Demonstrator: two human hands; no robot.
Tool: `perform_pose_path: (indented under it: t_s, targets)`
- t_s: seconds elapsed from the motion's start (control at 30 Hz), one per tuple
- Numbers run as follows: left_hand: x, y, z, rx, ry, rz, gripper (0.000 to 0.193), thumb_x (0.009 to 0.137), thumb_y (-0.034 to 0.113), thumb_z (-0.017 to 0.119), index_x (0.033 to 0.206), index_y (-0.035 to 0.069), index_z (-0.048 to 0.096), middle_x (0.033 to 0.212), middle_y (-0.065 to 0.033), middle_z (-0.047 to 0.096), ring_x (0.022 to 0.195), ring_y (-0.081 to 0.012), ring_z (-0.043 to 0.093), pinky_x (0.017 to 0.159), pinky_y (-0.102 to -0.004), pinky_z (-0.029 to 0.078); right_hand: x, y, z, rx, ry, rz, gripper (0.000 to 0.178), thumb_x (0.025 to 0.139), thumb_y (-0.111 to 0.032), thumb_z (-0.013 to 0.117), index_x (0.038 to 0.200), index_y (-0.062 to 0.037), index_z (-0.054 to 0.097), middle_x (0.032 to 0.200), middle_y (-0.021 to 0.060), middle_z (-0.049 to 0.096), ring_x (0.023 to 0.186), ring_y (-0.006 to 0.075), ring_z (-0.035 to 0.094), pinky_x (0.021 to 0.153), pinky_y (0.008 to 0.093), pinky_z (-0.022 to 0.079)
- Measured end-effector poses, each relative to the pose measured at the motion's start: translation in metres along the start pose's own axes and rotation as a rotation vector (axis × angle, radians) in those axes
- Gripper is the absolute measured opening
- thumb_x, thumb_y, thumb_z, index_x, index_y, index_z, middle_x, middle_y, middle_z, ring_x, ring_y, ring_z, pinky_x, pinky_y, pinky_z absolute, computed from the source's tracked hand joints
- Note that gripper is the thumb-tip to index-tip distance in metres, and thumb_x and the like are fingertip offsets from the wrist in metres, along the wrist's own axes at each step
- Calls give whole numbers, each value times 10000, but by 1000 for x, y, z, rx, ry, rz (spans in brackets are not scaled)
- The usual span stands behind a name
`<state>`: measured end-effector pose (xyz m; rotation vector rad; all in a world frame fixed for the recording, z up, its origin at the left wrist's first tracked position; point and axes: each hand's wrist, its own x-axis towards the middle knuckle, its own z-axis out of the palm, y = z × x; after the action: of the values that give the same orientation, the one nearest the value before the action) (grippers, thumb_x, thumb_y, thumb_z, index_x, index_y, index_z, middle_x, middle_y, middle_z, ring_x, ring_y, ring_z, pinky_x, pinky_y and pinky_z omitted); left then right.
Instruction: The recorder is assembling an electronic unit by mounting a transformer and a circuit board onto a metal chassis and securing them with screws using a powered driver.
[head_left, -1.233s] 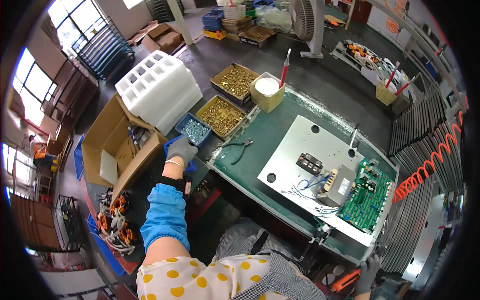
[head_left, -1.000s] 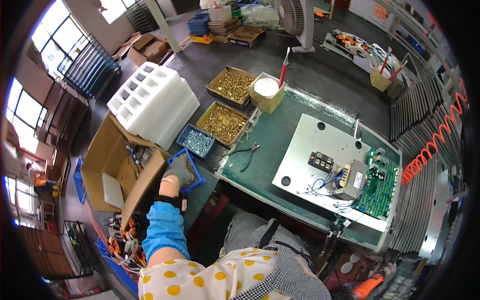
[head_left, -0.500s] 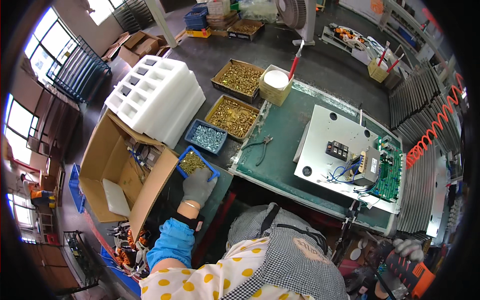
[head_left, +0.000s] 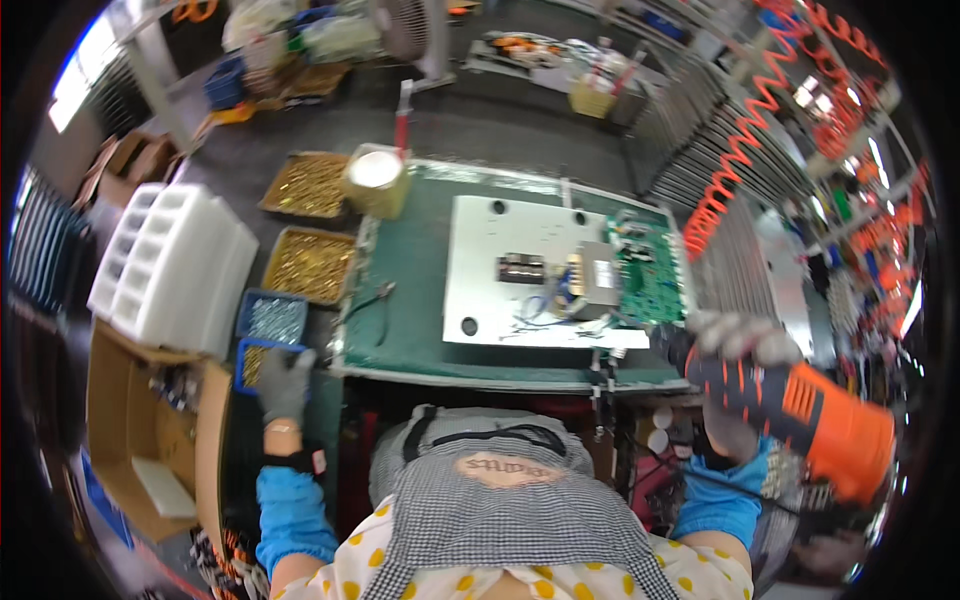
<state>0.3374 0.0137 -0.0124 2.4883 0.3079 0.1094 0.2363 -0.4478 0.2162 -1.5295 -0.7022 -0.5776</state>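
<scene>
My left hand point(head_left: 287, 388), in a grey glove, is at the near edge of a small blue bin point(head_left: 242, 372) of brass-coloured screws; its fingertips are blurred and partly hidden. My gloved right hand point(head_left: 745, 338) is closed around an orange and black power drill point(head_left: 845, 430), whose nose points left toward the near right corner of a metal panel point(head_left: 475, 270). On that panel sit a green circuit board point(head_left: 650, 270), a transformer point(head_left: 600, 278), a dark terminal block point(head_left: 521, 268) and loose blue wires.
Pliers point(head_left: 383, 300) lie on the green mat point(head_left: 410, 235), left of the panel. A blue bin of silvery parts point(head_left: 273, 318) and two trays of brass parts point(head_left: 312, 262) line the left side. White foam point(head_left: 215, 270) and a cardboard box point(head_left: 212, 430) stand farther left. A red coiled hose point(head_left: 735, 160) hangs at right.
The view has swung to the right. My right hand has raised the drill from the lower right to beside the panel. My left hand stays at the small blue bin.
</scene>
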Motion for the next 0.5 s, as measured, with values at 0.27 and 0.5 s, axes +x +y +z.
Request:
perform_pose_path:
  t_s: [0.27, 0.5]
  targets:
    - [50, -32, 18, 407, -58, -12, 624, 584, 299, 829, 1115, 73, 590, 1065, -217, 612, 945, -452, 589, 890, -473, 491, -41, -13, -97, -296, 534, 38, 669, 831, -433, 717, 1308, -63, 429, 1068, 82, 562, 979, 219, 578, 911, 410, 472]
    - [149, 139, 83, 33, -230, 370, 441, 750, 310, 759, 1091, 99, 578, 979, -123, 625, 788, -321, 621, 695, -399, 536, -69, 16, -136, -148, 499, 217, 588, 847, -332, 718, 1287, -50, 448, 1130, 60, 578, 900, 147, 605, 789, 309, 517]
